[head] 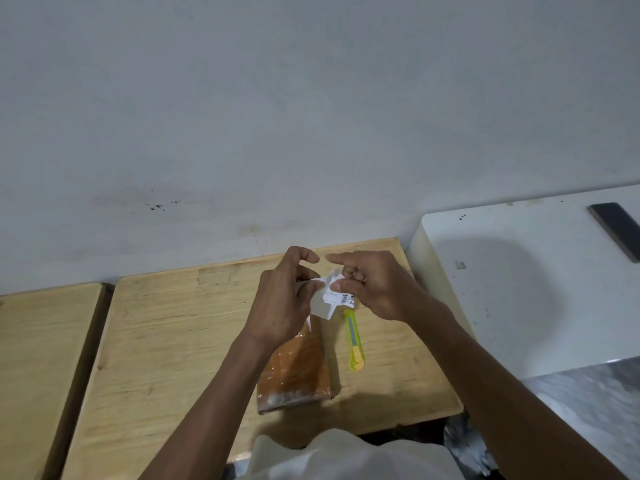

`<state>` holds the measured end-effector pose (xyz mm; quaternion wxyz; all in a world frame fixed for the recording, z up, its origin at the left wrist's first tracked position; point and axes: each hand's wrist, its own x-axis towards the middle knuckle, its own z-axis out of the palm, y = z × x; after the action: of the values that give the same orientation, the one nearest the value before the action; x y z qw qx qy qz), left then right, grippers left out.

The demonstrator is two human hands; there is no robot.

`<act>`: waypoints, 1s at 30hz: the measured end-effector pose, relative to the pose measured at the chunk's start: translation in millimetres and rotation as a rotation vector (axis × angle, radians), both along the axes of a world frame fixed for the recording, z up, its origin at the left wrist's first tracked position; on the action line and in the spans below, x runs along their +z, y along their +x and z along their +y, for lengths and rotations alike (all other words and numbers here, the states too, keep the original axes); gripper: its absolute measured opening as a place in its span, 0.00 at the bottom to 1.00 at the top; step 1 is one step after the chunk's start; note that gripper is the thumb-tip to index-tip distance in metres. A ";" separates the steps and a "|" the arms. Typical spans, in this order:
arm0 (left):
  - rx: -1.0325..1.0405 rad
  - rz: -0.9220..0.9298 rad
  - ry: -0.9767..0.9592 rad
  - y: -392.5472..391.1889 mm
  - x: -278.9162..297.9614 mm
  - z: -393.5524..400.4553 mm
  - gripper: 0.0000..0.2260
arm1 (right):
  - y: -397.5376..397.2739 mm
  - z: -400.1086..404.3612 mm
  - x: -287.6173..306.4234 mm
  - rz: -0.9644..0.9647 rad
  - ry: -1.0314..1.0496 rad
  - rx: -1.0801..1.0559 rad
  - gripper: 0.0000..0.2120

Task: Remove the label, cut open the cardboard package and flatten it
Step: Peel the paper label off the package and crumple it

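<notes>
Label removal looks finished: both the left hand [282, 299] and right hand [372, 284] pinch the crumpled white barcode label [329, 297] above the flat, taped brown cardboard package [294, 370] on the wooden table [173, 341]. Next, probably, drop it and take the yellow-green utility knife [354, 341] lying just beside the package.

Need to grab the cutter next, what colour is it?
Yellow-green cutter, seen in the head view, beside the package.

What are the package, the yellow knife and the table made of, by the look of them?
Package: brown cardboard, apparently wrapped in glossy clear tape or film, since it glints. Knife: bright yellow, slightly see-through plastic body with a grey metal-looking strip along it. Table: pale wood with visible grain and joined boards, matte finish.
</notes>
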<state>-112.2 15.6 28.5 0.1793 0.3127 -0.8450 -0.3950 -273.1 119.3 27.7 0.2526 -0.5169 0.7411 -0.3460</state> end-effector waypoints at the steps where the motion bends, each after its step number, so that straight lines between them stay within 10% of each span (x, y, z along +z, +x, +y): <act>1: -0.006 -0.006 -0.007 -2.7 0.3 0.7 0.13 | -2.6 -1.0 1.0 0.037 0.000 0.025 0.16; 13: 0.062 -0.011 -0.074 -25.5 -10.6 9.8 0.06 | -20.2 9.4 -10.3 -0.005 -0.053 -0.054 0.05; 30: 0.317 0.322 0.095 -68.1 -5.1 75.8 0.03 | -31.5 66.9 -24.8 -0.945 -0.270 -0.833 0.06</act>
<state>-180.3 91.4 23.4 0.3566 0.3827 -0.7263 -0.4459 -304.6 186.2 2.9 0.3292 -0.0048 0.6385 -0.6956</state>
